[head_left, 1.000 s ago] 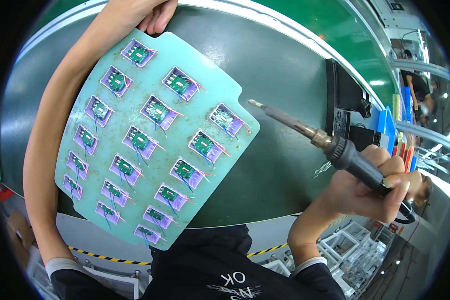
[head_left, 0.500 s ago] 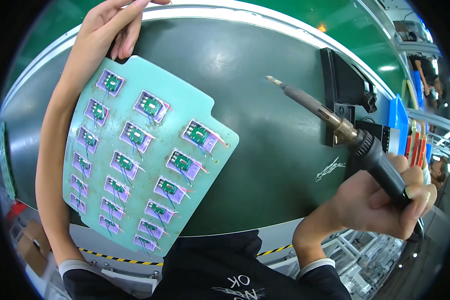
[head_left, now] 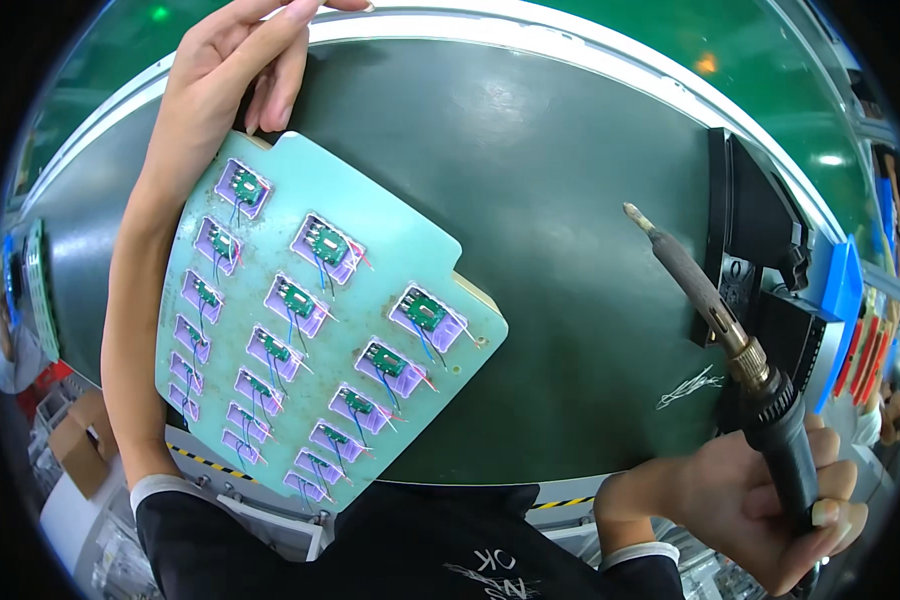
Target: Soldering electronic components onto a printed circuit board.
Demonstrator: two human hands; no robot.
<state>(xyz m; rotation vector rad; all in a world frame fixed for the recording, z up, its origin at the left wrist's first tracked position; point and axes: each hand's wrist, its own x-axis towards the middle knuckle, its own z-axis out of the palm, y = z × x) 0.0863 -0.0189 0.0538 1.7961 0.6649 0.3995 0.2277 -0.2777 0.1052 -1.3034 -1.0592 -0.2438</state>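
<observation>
My right hand (head_left: 770, 500) grips the black handle of a soldering iron (head_left: 740, 350), its metal tip pointing up and left over the bench, apart from the tray. A pale green tray (head_left: 410, 230) lies at the left, with several purple rectangular housings in rows. Small green circuit boards (head_left: 425, 308) with blue, red and white wires sit in them. My left forearm runs along the tray's left side. Beyond its far edge, my left hand (head_left: 235, 70) is partly open, some fingers bent and others stretched out, and nothing visible in it. The upper picture edge cuts off part of it.
A black stand-like device (head_left: 760, 200) stands at the right, beside a blue bin (head_left: 842, 280). A small bundle of thin silvery wire (head_left: 690, 388) lies on the dark green bench (head_left: 550, 400). A cardboard box (head_left: 80, 445) is at lower left.
The view has shifted, so most things sit farther right. The soldering iron has turned steeper, with its tip lower and farther right. My left hand stays by the tray's far edge.
</observation>
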